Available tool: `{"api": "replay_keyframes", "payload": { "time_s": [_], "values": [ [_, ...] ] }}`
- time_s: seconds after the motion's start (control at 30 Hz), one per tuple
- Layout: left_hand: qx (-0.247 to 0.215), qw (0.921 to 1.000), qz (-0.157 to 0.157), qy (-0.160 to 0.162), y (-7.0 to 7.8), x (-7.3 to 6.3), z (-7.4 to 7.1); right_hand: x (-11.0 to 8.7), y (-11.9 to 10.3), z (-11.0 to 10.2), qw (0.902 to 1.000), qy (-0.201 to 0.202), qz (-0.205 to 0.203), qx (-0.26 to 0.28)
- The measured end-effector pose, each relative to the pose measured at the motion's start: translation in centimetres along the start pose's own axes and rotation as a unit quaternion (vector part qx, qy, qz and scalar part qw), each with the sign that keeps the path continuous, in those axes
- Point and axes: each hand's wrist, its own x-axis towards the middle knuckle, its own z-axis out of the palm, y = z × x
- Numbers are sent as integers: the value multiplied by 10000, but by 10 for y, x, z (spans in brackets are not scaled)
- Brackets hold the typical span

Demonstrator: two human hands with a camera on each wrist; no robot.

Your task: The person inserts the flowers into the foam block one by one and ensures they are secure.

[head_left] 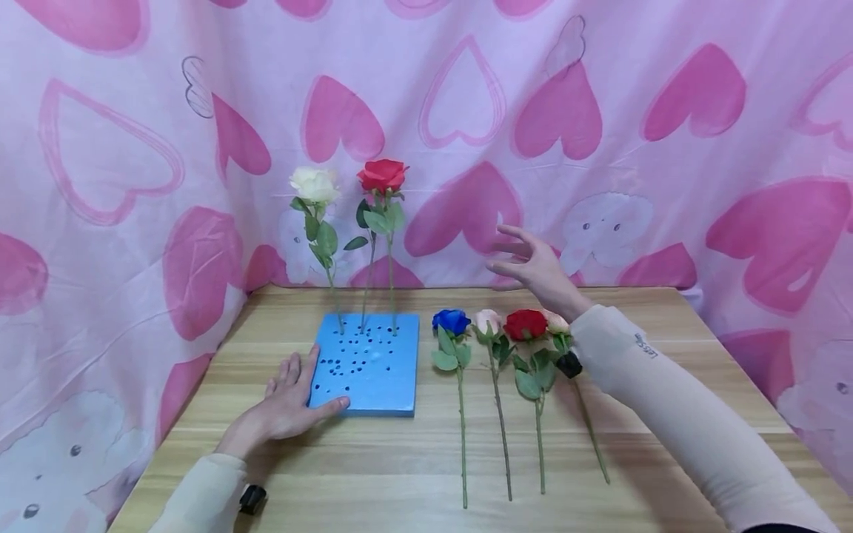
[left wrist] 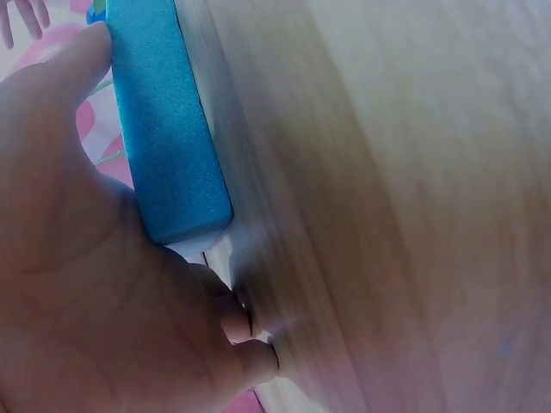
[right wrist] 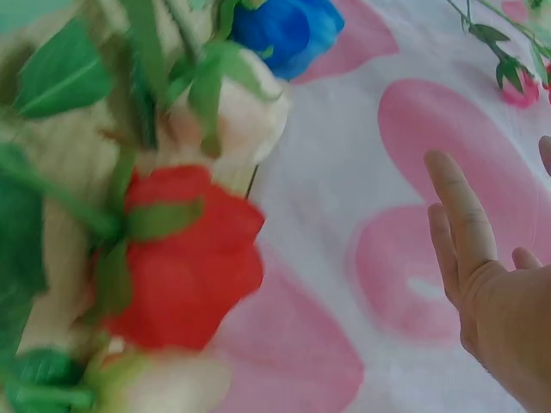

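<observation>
Thumb of the left hand (head_left: 286,406) rests on near edge of the block (head_left: 383,389), fingers spread at its left side, not gripping. Right hand (head_left: 533,270) is wide open, empty, in air beyond four roses (head_left: 526,326) lying right. Step seems to be planting: three stems (head_left: 392,296) stand in the block's far part. Next move calls for pinching one rose's stem. Near table (head_left: 373,474) gives room; curtain (head_left: 460,89) limits the far edge.

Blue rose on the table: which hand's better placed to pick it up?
Right, probably: the right hand is empty, on the same side of the blue block as the blue rose; the left hand touches the block.
</observation>
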Motion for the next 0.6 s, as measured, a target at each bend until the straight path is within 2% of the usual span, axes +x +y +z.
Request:
{"api": "replay_keyframes", "payload": {
  "time_s": [0.43, 0.6],
  "values": [
    [19, 9999, 115, 10, -2, 0, 1, -42, 3, -52, 9982, 429, 362, 233],
    [20, 9999, 123, 20, -1, 0, 2, -60, 2, -68, 9957, 631, 443, 504]
  ]
}}
